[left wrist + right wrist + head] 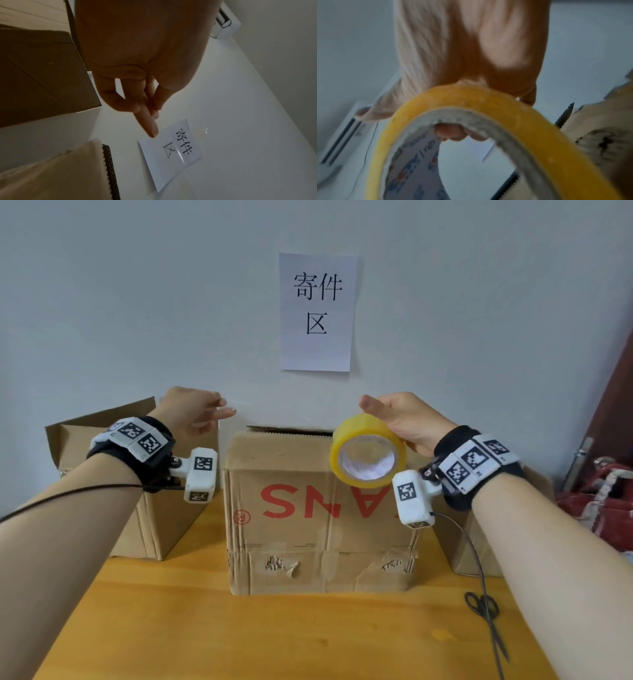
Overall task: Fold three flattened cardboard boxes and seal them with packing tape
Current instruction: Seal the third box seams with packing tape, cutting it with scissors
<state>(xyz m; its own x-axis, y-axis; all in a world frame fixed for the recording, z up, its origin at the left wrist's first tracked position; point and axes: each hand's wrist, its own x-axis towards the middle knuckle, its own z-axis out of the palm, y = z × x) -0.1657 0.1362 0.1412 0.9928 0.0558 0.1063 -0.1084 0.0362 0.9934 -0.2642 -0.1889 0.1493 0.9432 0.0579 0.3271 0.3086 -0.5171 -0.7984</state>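
Note:
A cardboard box (308, 508) with red letters stands upright on the wooden table (239, 635), its top flaps closed. Above its right top corner my right hand (397, 419) grips a yellow roll of packing tape (368, 451), fingers through the core (450, 132). To the left of the box top, my left hand (205, 412) is raised at the same height. Its thumb and fingers (152, 108) pinch the end of a clear tape strip (180, 155), which stretches faintly towards the roll above the box's far edge.
An open cardboard box (154, 525) stands at the left, and another box (459, 549) sits behind my right forearm. Black scissors (483, 607) lie on the table at the right. A paper sign (317, 311) hangs on the wall. A red bag (603, 508) is at the far right.

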